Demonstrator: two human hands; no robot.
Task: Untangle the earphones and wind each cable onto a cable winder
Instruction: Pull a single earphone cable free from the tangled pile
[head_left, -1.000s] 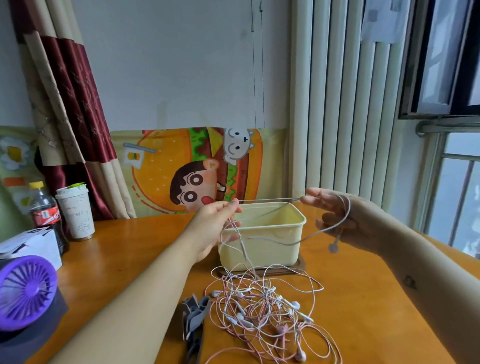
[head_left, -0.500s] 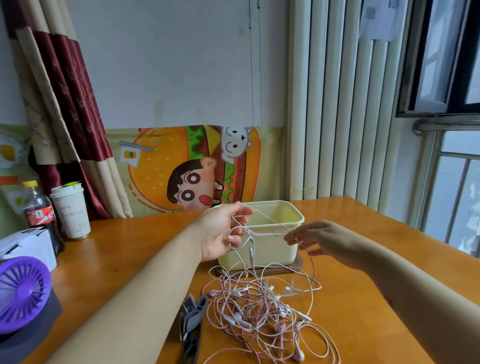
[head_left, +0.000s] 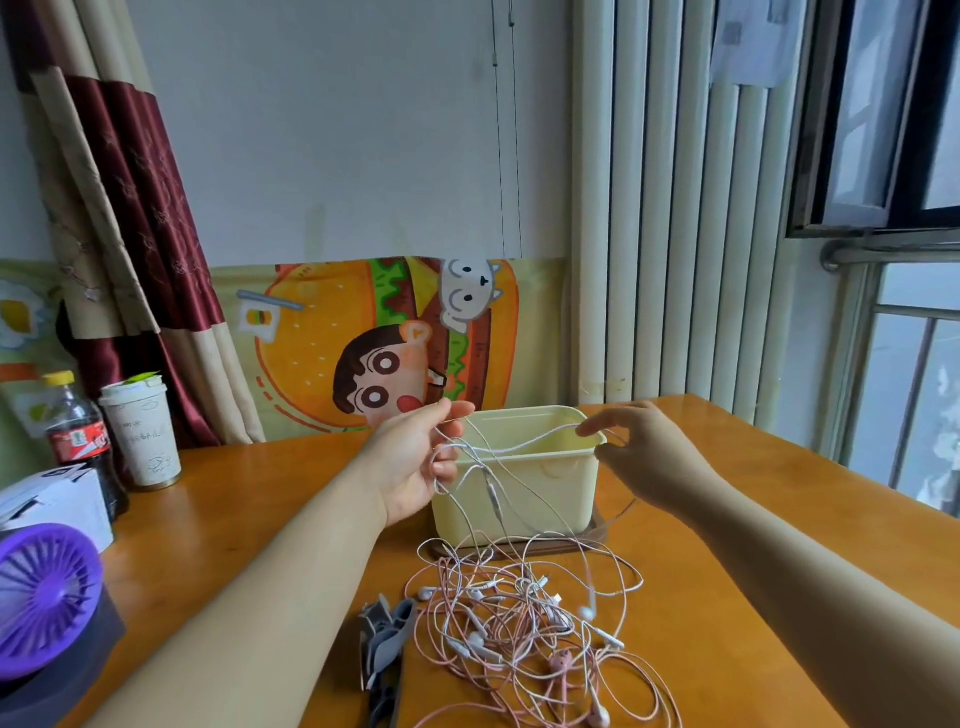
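A tangle of white and pink earphones (head_left: 524, 629) lies on the wooden table (head_left: 727, 597) in front of a pale yellow box (head_left: 550, 493). My left hand (head_left: 415, 467) is raised above the pile and pinches a white earphone cable (head_left: 511, 447) with loops hanging from its fingers. My right hand (head_left: 631, 447) pinches the same cable a short span to the right, over the box's rim. The cable sags between the hands and trails down into the pile. Grey cable winders (head_left: 384, 639) lie left of the tangle.
A purple fan (head_left: 44, 597) and a white box (head_left: 52, 504) stand at the left edge. A cola bottle (head_left: 78, 441) and a paper cup (head_left: 143, 431) stand at the back left. A window (head_left: 893, 364) is on the right.
My right hand came in toward the left hand, then drew right again along the white cable. My left hand stayed raised holding its loops.
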